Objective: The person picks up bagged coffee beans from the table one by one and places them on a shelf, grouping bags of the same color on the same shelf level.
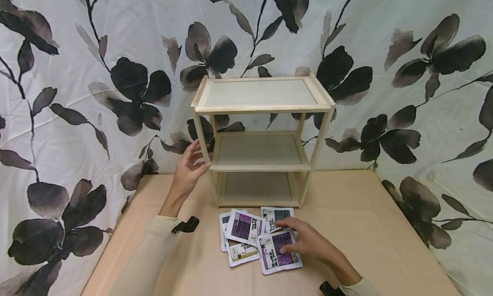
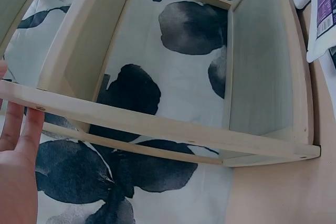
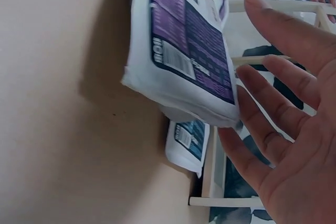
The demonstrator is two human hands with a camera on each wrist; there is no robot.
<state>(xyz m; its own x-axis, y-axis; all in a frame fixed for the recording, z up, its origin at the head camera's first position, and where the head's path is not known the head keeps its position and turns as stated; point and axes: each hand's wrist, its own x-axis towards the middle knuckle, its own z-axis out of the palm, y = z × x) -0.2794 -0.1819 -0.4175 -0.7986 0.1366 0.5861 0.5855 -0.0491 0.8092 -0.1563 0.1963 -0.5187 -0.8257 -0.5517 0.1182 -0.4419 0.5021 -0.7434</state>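
A small three-tier wooden shelf rack (image 1: 263, 109) stands upright at the back of the table. My left hand (image 1: 188, 170) grips its left front post (image 2: 131, 116), thumb on one side and fingers on the other. Several white packets with printed labels lie loosely overlapped before the rack. Over the nearest packet (image 1: 271, 251), purple-labelled, hovers my right hand (image 1: 310, 242), its fingers spread and loosely bent. In the right wrist view, fingertips are right at that packet's edge while the thumb stands apart. Another purple-labelled packet (image 1: 245, 226) lies on top to the left.
Beneath the pile's left side a packet with a yellow mark (image 1: 243, 253) shows. One more packet (image 1: 283, 212) lies close to the rack's bottom front rail (image 1: 258, 203). A pale orange cloth covers the table (image 1: 358, 219). Floral fabric (image 1: 385, 73) hangs directly behind.
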